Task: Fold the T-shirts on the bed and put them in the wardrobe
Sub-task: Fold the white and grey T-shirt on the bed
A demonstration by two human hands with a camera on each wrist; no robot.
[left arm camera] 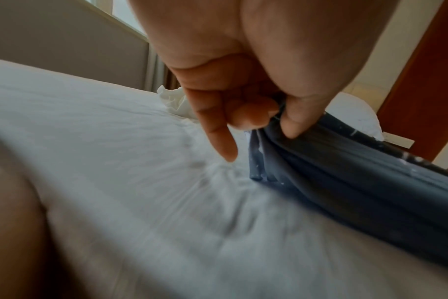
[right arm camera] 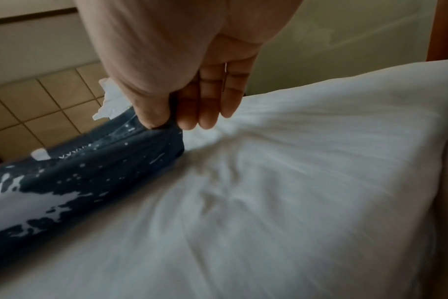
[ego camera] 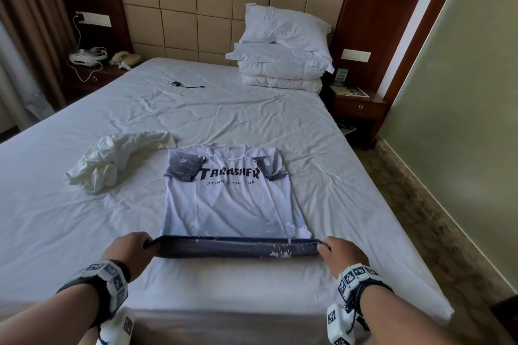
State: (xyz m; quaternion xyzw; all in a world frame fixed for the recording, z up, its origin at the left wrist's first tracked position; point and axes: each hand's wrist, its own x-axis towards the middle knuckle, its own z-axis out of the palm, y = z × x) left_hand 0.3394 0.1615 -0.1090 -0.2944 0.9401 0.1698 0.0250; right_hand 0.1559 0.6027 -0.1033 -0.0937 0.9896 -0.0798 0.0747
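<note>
- Nearest: left hand [ego camera: 134, 246] pinching left corner of printed T-shirt [ego camera: 229, 199] hem, thumb against curled fingers, little finger loose; same pinch clear in left wrist view [left arm camera: 276, 115].
- Right hand [ego camera: 340, 253] pinching right hem corner between thumb and forefinger, other fingers straight and off the cloth, per right wrist view [right arm camera: 161, 119].
- Dark hem band [ego camera: 238, 246] raised off bed [ego camera: 84, 218] and stretched taut between both hands; probably start of bottom-to-top fold.
- Printed T-shirt flat on sheet, front up, sides and sleeves already turned in: roughly mid-fold, lengthwise fold not yet done.
- Further left: second T-shirt [ego camera: 112, 162], cream, crumpled in a heap just beside the printed one, untouched, not folded.
- Far: small black gadget with cable [ego camera: 182, 84] on sheet, pillow stack [ego camera: 283, 56] by headboard.
- No wardrobe in view; nothing stowed as far as visible.
- Remaining by judgement: finish this fold, fold cream one, carry both to wardrobe. Well under half done.
</note>
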